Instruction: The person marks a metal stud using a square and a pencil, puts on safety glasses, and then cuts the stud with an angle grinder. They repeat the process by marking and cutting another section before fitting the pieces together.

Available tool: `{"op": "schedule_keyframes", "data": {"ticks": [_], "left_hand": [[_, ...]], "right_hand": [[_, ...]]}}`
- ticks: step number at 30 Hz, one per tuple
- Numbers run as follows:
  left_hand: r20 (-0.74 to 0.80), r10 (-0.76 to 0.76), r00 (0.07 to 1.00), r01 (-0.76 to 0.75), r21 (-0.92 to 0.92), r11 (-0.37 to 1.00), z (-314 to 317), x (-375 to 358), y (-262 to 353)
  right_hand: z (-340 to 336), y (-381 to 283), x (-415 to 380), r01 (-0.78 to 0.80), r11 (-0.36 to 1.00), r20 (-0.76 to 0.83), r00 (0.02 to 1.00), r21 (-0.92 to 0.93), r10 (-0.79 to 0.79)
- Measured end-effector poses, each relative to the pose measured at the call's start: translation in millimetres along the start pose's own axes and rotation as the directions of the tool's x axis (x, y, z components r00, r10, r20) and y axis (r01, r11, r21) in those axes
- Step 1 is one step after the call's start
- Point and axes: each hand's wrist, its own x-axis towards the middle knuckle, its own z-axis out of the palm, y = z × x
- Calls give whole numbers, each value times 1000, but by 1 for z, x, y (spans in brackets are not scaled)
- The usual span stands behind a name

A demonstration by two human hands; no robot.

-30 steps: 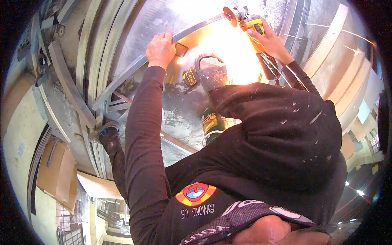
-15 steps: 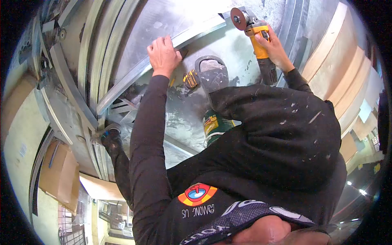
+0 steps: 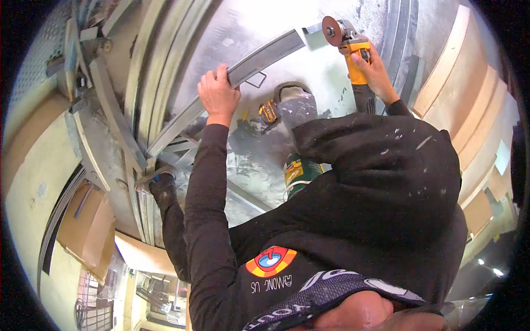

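My left hand (image 3: 218, 95) grips a long grey metal bar (image 3: 265, 55) that runs from lower left to upper right over the metal floor. My right hand (image 3: 374, 69) holds a yellow angle grinder (image 3: 348, 39); its disc hangs just past the bar's far end, not touching it, and no sparks show. My black sleeves and bent knee fill the middle of the view. One shoe (image 3: 295, 102) rests on the floor below the bar.
A tape measure (image 3: 269, 112) lies by the shoe. A green can (image 3: 298, 172) stands beside my knee. Several long metal profiles (image 3: 143, 83) lie stacked at left. Wooden boards (image 3: 469, 99) are at right, cardboard (image 3: 83, 226) at lower left.
A second ago the grinder disc was on the bar's end with bright sparks. It has since lifted off to the right, the sparks stopped, and my left hand raised the bar slightly.
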Motion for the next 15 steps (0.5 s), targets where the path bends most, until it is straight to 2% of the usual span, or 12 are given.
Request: {"op": "schedule_keyframes", "data": {"ticks": [2, 4, 5, 9, 12, 14, 15], "left_hand": [[-57, -1, 998, 3, 36, 999, -16, -2, -2], [-199, 24, 980, -22, 15, 1000, -38, -7, -4], [-223, 27, 974, -21, 28, 999, -48, -10, -6], [-312, 13, 950, -23, -27, 999, -87, -24, -11], [-423, 74, 903, -47, 72, 996, -127, -31, -10], [-428, 57, 902, -13, 105, 994, -155, -32, -16], [-462, 132, 877, -33, 217, 976, -167, -33, -23]], "right_hand": [[2, -3, 1, 40, 999, 6, 999, 8, -40], [7, -8, 3, 195, 978, -17, 980, -76, -197], [8, -15, 2, 164, 986, 1, 987, -18, -164], [15, -45, 5, 282, 958, 26, 959, -56, -281], [24, -82, -3, 448, 892, 61, 893, -53, -445], [29, -112, -6, 478, 877, 49, 878, -55, -476], [29, -125, -8, 515, 854, 23, 857, -72, -515]]}}
